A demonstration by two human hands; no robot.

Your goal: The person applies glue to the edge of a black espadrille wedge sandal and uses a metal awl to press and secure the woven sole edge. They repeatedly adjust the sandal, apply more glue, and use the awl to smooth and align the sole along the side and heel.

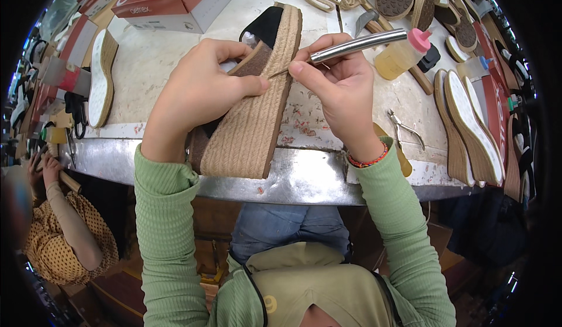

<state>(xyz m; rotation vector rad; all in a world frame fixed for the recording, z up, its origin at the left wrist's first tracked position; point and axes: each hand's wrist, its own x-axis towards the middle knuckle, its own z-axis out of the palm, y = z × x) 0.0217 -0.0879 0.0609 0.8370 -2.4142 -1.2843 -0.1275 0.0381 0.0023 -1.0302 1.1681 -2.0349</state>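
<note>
An espadrille wedge sandal (pixel 243 131) with braided-rope sides, a brown sole and black fabric straps is tilted over the table's front edge. My left hand (pixel 202 84) is closed on its upper side, the thumb pressed on the rope covering. In my right hand (pixel 345 90) is a slim tool with a silver metal handle (pixel 358 44) and a thin dark tip, pinched near the tip end. That tip meets the rope side just by my left thumb; its exact shape is too small to tell. My right fingertips rest at the sandal's sole edge.
Right of my hands are a pink-capped glue bottle (pixel 404 55), a hammer (pixel 374 22) and nippers (pixel 405 129). Wedge soles (pixel 468 122) stand further right, another (pixel 102 78) at left. A red-and-white shoebox (pixel 181 5) lies behind. Someone's arm (pixel 70 221) shows at left.
</note>
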